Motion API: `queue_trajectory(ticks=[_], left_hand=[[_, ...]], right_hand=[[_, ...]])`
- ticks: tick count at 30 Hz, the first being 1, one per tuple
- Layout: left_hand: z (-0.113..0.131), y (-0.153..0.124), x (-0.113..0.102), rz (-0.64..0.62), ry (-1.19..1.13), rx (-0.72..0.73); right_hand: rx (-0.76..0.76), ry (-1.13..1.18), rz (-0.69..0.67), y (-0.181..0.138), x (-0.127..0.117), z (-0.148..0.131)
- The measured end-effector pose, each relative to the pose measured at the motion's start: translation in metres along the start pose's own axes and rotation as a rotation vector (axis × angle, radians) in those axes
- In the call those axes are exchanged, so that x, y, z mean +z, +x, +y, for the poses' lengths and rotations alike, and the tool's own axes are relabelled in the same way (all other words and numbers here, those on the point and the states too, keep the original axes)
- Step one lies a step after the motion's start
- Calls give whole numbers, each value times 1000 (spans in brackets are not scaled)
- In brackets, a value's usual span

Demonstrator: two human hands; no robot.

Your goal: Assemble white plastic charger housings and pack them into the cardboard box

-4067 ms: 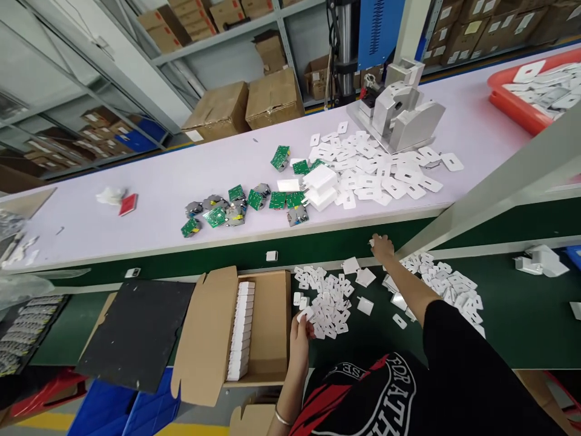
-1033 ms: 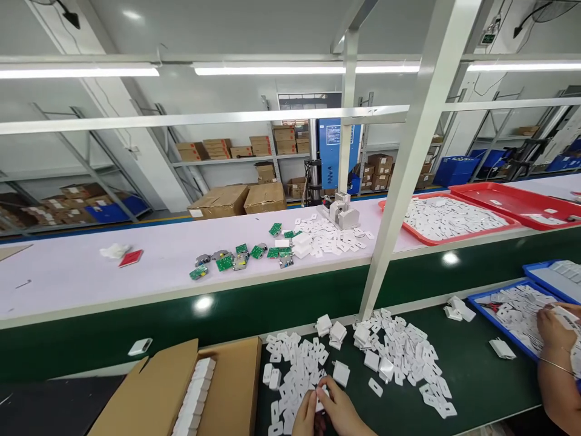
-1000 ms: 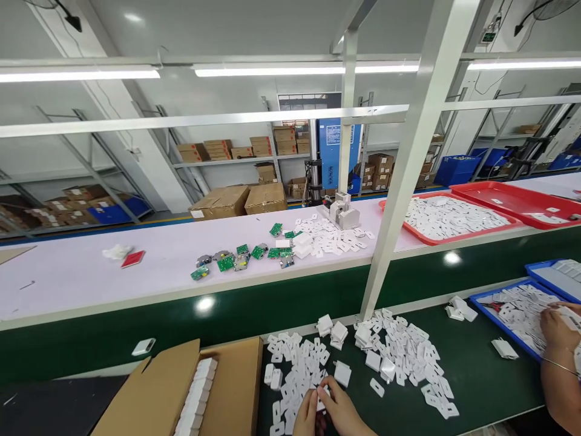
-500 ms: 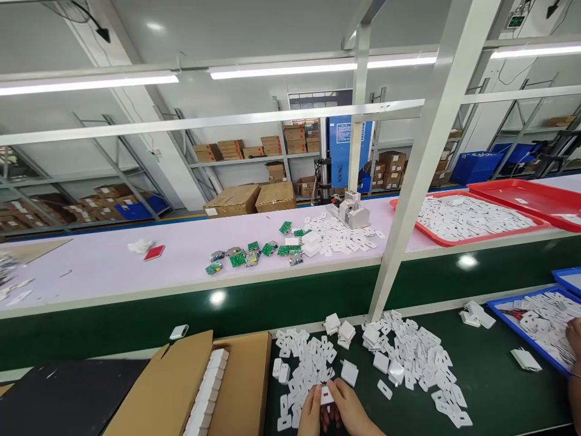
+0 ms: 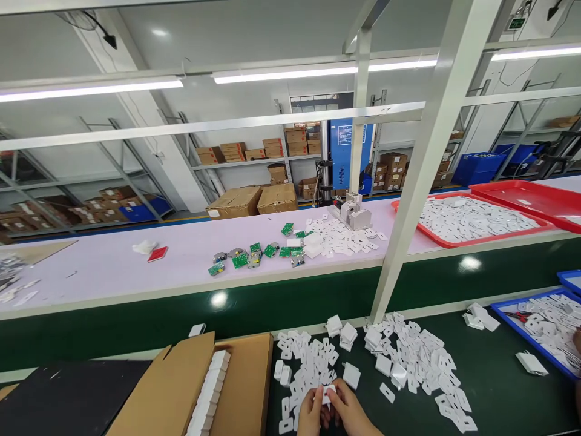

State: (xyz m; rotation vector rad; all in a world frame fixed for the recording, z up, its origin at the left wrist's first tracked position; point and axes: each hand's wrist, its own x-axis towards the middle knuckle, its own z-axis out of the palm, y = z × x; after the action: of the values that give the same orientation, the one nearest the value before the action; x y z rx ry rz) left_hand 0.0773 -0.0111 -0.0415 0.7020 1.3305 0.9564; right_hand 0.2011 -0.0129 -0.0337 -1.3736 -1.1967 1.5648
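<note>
Low in the view, my left hand (image 5: 309, 414) and my right hand (image 5: 352, 413) are both closed on one small white charger (image 5: 327, 395). Its slotted white face points up between my thumbs, and my fingers hide the underside. Around my left hand lies a heap of flat white slotted plates (image 5: 313, 357). Just beyond my right hand, a white charger block (image 5: 351, 375) rests on the green work surface (image 5: 494, 387). A second pile of plates (image 5: 420, 357), mixed with several white blocks, spreads to the right.
An open cardboard box (image 5: 247, 381) holding a row of white blocks (image 5: 209, 393) stands at left. A slanted post (image 5: 408, 181) rises ahead. On the raised shelf lie green circuit boards (image 5: 240, 260) and a red tray (image 5: 476, 221). Another person's hand (image 5: 577, 340) is by the blue tray (image 5: 540, 315).
My hands stay in nearly the same place. The charger between them has tipped, so its slotted face shows differently and the dark red patch is gone from view. The camera view has shifted slightly.
</note>
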Motion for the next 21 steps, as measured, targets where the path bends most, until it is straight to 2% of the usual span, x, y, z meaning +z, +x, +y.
queue_trajectory(ticks=[6,10,17,21], left_hand=[[-11,5,0,52,-17,23],[-17,8,-3,39,-36,19],[-9,0,-7,-21,-58,-2],[-8,0,-6,-6,-18,-20]], right_hand=[[-10,42,0,1,3,3],[32,89,1,5,7,6],[31,58,17,5,4,9],[17,39,44,5,3,8]])
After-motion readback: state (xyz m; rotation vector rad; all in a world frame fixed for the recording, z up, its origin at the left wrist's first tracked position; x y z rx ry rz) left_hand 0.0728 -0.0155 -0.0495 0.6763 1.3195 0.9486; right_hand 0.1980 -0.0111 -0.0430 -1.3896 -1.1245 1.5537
